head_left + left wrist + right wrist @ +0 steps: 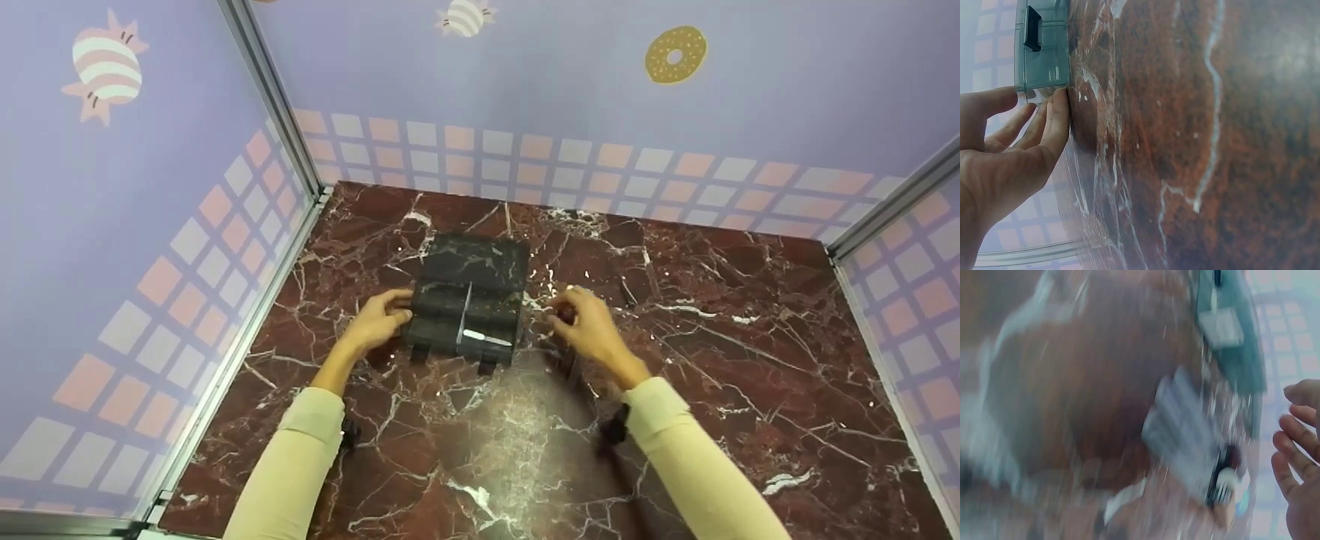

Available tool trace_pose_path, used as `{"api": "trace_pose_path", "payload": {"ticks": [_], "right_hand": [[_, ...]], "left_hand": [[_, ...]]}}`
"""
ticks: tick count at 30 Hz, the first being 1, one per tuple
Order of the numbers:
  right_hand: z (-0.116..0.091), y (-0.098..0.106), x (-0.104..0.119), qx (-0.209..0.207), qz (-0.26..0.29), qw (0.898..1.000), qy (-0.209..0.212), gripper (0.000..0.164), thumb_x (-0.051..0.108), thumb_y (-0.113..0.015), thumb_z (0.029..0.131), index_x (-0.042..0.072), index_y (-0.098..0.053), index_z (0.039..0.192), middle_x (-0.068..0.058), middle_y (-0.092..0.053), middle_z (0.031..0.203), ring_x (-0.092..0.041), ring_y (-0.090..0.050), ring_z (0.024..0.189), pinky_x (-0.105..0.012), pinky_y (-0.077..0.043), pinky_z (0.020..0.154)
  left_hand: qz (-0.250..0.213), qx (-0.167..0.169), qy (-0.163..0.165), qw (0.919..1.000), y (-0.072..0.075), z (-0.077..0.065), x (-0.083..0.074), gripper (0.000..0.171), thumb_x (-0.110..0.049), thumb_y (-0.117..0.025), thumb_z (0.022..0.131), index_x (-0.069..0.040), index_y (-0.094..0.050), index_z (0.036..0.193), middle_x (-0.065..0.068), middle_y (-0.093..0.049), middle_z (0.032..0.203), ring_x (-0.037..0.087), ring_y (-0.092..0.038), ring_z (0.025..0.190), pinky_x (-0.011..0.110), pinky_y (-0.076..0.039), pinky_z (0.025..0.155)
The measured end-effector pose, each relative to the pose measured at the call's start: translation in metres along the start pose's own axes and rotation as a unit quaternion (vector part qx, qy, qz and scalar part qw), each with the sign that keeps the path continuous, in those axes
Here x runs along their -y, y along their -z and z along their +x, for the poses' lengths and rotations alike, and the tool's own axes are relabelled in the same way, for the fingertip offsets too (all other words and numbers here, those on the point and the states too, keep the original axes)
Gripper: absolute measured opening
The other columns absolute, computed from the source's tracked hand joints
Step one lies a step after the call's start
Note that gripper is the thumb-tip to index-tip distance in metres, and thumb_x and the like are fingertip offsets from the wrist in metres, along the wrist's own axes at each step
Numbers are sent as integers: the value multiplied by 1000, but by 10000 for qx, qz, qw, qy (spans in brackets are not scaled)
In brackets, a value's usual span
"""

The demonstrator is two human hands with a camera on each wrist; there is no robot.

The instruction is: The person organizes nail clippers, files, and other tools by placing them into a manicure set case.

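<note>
One left hand (373,322), one right hand (592,328), one box (480,261)
Two black latches (487,367), two sleeves (289,461), two candy prints (107,66), one doughnut print (658,56)

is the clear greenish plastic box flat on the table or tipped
Flat: in the left wrist view, the clear greenish plastic box has its lower edge along the reddish marbled tabletop.

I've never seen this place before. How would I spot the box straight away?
Start with the big dark-red, white-veined table. Toward its far side, look between the person's left hand and right hand: the box sits there. Unlike the tabletop and hands, it is see-through, dark-tinted and boxy, with black tabs on its near edge.
</note>
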State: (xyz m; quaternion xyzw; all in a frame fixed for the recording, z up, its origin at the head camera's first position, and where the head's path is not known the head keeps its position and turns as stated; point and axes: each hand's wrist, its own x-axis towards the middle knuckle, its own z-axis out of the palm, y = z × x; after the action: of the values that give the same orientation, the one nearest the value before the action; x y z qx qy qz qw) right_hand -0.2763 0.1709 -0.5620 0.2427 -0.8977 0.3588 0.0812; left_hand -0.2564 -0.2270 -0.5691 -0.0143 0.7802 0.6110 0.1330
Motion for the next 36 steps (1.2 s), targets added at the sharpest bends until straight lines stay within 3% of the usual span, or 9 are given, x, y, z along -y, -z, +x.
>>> {"api": "trace_pose_path", "payload": {"ticks": [3, 10, 17, 23, 31, 36], "right_hand": [[-7, 13, -19, -89, -126, 9999, -15, 24, 6, -83, 87, -3, -74, 107, -15, -69, 102, -38, -63, 95, -54, -50, 87], [-21, 27, -49, -95, -286, 9995, -118, 32, 1, -79, 82, -6, -73, 112, -19, -68, 112, -42, -61, 109, -57, -48, 99], [-33, 26, -63, 102, -549, 9984, 24, 35, -6, -74, 77, -6, -74, 113, -21, -66, 123, -43, -57, 115, -55, -46, 103], [-38, 27, -66, 260, -898, 9956, 120, 37, 0, -80, 81, 2, -76, 117, -20, -64, 130, -44, -55, 119, -58, -47, 103], [-40, 32, -66, 304, -1222, 9920, -82, 28, 13, -88, 83, 8, -74, 107, -22, -60, 121, -43, -53, 113, -62, -46, 95], [-42, 32, -70, 395, -1149, 9925, -160, 26, 16, -88, 84, 7, -75, 104, -13, -62, 102, -38, -54, 100, -56, -47, 85]], "left_hand": [[17, 10, -26, 10000, 0, 0, -1, 49, 4, -53, 107, 6, -45, 155, 30, -54, 148, 41, -60, 130, 41, -60, 96], [84, 3, -2, 10000, 0, 0, -2, 49, 2, -54, 107, 5, -45, 156, 29, -54, 149, 42, -60, 131, 44, -59, 97], [220, 38, -38, 9997, -3, 1, -2, 50, 0, -54, 107, 5, -44, 156, 29, -54, 149, 42, -59, 131, 46, -58, 98], [204, 27, -46, 9998, -3, 1, -3, 49, 1, -54, 108, 5, -45, 156, 28, -55, 149, 41, -61, 130, 47, -59, 97], [128, 24, -38, 9999, -2, 0, -4, 49, 2, -53, 108, 6, -43, 156, 30, -53, 150, 43, -59, 131, 47, -59, 98], [158, 20, -4, 9999, 0, 0, -1, 50, 1, -53, 108, 6, -43, 157, 30, -53, 149, 43, -59, 130, 47, -58, 99]]}}
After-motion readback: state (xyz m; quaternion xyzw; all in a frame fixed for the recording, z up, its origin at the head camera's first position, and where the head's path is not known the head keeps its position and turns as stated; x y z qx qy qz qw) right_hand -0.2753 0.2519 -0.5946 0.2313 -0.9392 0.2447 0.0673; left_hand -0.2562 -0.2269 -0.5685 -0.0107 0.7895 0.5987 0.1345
